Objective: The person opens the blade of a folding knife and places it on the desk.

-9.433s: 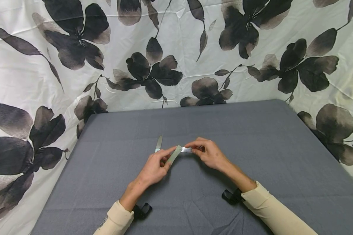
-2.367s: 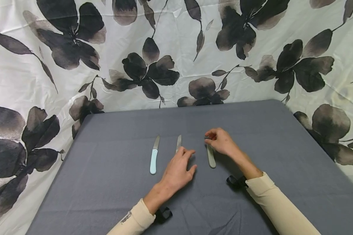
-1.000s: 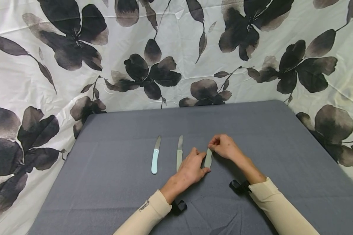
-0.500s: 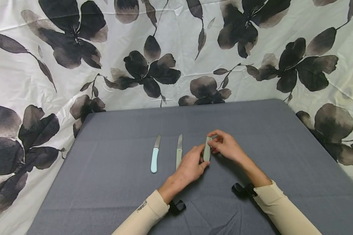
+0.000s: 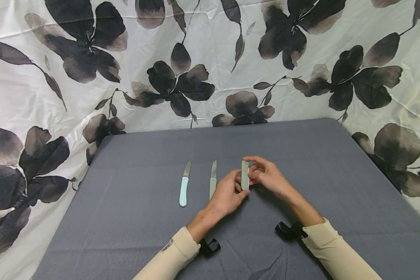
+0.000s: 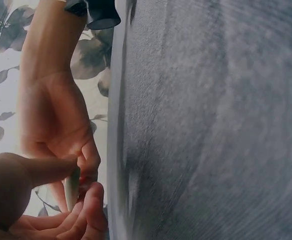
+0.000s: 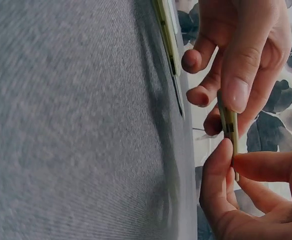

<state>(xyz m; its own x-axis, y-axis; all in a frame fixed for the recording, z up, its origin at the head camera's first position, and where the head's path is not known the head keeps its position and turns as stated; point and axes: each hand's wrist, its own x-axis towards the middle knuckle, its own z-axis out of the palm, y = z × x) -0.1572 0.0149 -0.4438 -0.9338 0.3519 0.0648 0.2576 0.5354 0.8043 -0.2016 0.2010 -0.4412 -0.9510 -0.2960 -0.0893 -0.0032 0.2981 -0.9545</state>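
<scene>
A pocket knife with a pale green handle [image 5: 245, 175] is held upright above the table between both hands, its blade folded out of sight. My left hand [image 5: 225, 196] pinches the lower part of the handle between thumb and fingers. On the upper part, my right hand [image 5: 270, 177] grips with its thumb at the side and index finger at the top end. The right wrist view shows the handle's slotted edge [image 7: 229, 125] between the fingertips of both hands. Left of them lies another green-handled knife [image 5: 213, 182], blade out, its lower end hidden by the left hand.
A light blue knife [image 5: 183, 191] lies unfolded farther left, its blade pointing away from me. Grey cloth [image 5: 126, 217] covers the table. Behind it hangs a white floral sheet [image 5: 227, 70]. Each wrist wears a black camera mount.
The second green knife, earlier half unfolded in the hands, now lies unfolded on the table. The third knife has been picked up from the table, raised and turned upright by both hands.
</scene>
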